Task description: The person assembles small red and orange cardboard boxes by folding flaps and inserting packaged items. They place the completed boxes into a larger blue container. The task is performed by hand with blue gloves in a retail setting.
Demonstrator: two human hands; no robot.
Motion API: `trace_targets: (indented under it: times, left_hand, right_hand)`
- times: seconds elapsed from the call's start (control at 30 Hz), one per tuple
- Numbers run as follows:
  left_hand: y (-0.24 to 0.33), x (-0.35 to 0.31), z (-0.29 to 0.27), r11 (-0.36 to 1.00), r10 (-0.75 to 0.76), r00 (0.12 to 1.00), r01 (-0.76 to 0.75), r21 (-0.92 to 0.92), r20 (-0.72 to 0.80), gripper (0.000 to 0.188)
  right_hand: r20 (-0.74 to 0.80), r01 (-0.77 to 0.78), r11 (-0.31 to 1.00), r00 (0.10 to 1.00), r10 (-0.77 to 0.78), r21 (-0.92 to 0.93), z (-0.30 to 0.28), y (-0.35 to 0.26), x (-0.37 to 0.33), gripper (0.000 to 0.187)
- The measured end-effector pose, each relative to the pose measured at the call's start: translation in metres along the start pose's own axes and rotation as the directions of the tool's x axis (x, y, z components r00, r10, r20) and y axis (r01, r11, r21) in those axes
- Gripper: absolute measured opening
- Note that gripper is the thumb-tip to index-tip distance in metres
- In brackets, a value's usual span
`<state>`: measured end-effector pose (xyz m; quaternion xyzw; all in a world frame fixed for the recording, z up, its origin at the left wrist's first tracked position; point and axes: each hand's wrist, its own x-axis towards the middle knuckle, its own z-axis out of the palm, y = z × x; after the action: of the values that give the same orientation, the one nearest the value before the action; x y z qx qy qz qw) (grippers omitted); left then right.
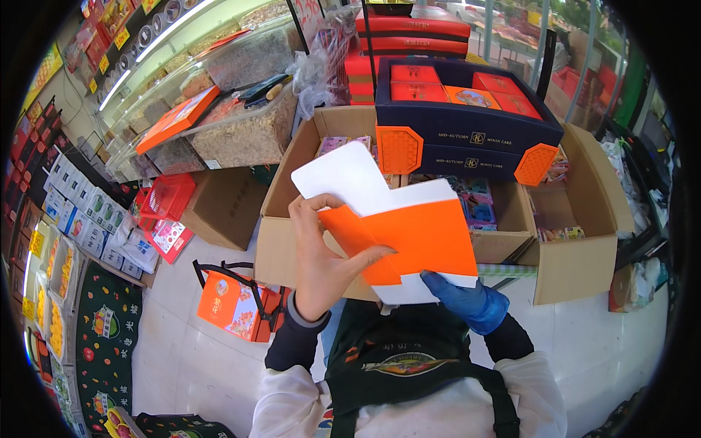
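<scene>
Between my hands is a partly folded orange cardboard box (pixel 423 226) with white inner flaps standing out at its top and bottom. My bare left hand (pixel 325 259) grips its left side, fingers behind a white flap and thumb across the orange face. On my right hand is a blue glove (pixel 467 301); it holds the lower right corner, its thumb on the white bottom flap and the other fingers hidden beneath. Just beyond the box stand stacked dark blue gift boxes (pixel 467 139) with orange corner pieces and red and orange packs on top.
Open brown cartons (pixel 577 270) with small packets surround the gift boxes. At left are clear bins (pixel 248 131) of dry goods, a red basket (pixel 166 196) and a closed carton (pixel 223 208). An orange gift bag (pixel 232 305) with black handles stands on the floor. Red boxes (pixel 416 47) are stacked behind.
</scene>
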<state>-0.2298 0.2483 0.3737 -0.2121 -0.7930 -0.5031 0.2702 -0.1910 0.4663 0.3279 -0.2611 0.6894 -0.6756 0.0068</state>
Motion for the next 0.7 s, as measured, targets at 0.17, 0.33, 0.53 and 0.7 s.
trace_targets:
  times: [0.17, 0.33, 0.53, 0.7]
  left_hand:
    - [-0.003, -0.012, 0.02, 0.976, -0.146, 0.986, 0.13, -0.172, -0.085, 0.062]
    - [0.001, -0.011, 0.025, 0.685, -0.242, 0.934, 0.356, -0.635, 0.263, 0.055]
    - [-0.001, -0.024, 0.02, 0.756, -0.139, 0.89, 0.378, -0.534, 0.434, 0.052]
    - [0.01, -0.025, 0.03, 0.622, -0.119, 0.84, 0.479, -0.62, 0.53, 0.054]
  right_hand:
    - [0.01, -0.143, 0.99, 0.99, 0.143, 0.015, 0.017, 0.013, -0.014, 0.026]
    - [0.282, -0.284, 0.948, 0.93, 0.235, 0.145, -0.014, 0.033, -0.039, 0.095]
    - [0.488, -0.27, 0.875, 0.872, 0.045, 0.401, -0.039, -0.019, -0.057, 0.153]
    - [0.387, -0.27, 0.925, 0.909, 0.153, 0.267, -0.036, -0.028, -0.06, 0.131]
